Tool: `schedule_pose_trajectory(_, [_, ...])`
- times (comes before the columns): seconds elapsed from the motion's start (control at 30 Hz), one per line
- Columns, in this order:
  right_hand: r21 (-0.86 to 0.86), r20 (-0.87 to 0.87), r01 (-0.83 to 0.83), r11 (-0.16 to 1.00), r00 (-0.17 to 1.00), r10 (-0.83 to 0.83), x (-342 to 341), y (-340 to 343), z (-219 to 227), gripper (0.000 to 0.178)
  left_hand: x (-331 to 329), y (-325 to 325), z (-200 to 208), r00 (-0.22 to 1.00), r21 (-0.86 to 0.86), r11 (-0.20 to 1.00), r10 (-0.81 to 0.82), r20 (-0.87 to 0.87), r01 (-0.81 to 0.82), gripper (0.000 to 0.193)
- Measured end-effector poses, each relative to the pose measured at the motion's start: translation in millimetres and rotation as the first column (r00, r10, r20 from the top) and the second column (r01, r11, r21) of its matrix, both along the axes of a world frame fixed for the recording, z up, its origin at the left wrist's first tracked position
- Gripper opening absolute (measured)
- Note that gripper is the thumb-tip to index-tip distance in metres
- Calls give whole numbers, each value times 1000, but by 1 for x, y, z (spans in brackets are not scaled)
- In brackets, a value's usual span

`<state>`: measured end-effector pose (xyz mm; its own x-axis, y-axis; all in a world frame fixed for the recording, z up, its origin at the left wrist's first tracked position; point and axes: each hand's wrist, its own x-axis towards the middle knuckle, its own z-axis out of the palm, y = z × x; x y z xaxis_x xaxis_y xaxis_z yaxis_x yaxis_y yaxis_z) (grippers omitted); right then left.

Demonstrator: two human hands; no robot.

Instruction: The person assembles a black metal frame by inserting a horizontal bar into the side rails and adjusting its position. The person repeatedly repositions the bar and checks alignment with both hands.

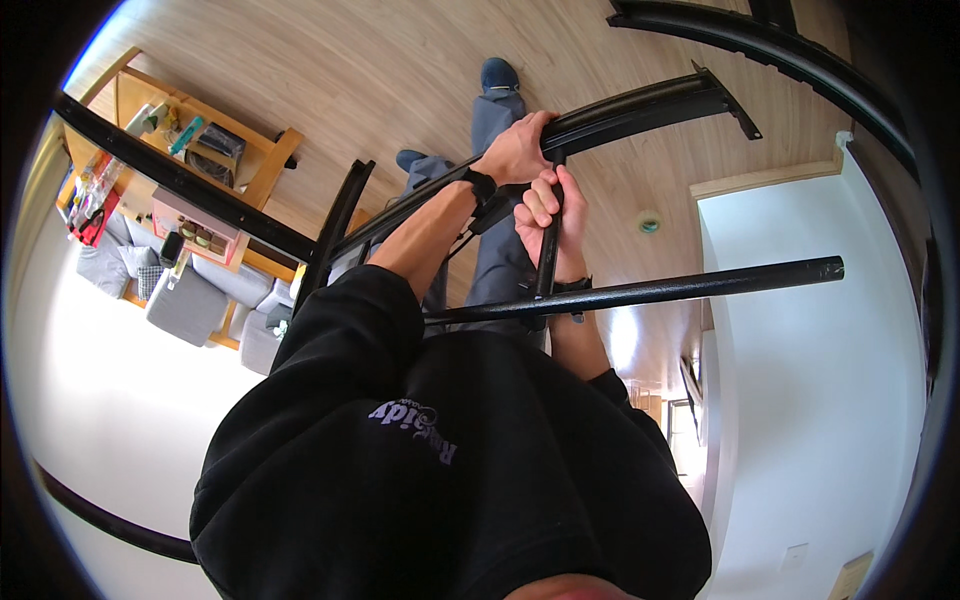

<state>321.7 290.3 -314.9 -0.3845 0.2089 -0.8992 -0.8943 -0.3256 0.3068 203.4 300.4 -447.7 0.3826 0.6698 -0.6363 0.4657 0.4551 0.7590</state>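
My left hand point(513, 152), below a black wrist strap, is closed over a black metal rail point(640, 110) that runs to the upper right and ends in a cross plate point(735, 103). Close beside it, my right hand point(570, 228) wraps around a short black tube point(548, 262) joining that rail. The thumb points up along the tube. Nearer my body, a longer round black tube point(700, 289) crosses under the short one and reaches to the right with a free end. The undersides of both hands' grips are hidden.
More black frame bars stand at left point(190, 190) and upper right point(770, 45). A wooden table point(265, 185) with many small items and a grey sofa point(190, 305) lie at left. A white wall point(810, 400) rises at right. My shoes point(499, 75) stand on the wood floor point(370, 70).
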Motion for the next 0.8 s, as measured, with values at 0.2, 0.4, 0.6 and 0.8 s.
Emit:
schedule_pose_trajectory(0.2, [-22,63,2,1000,998,-1,-8,8,10,25,-6,6,5,999,-60,997,-40,14,41,80])
schedule_pose_trajectory(0.4, [97,-38,160,982,987,-157,-13,-12,1,30,-6,4,13,999,-33,999,-22,-37,21,80])
schedule_pose_trajectory(0.6, [40,-38,50,998,998,-48,0,-9,-2,31,-1,0,16,998,-15,999,-32,-57,31,84])
schedule_pose_trajectory(0.8, [-48,60,-284,958,956,287,2,10,9,30,0,-2,17,993,13,999,-28,-113,30,78])
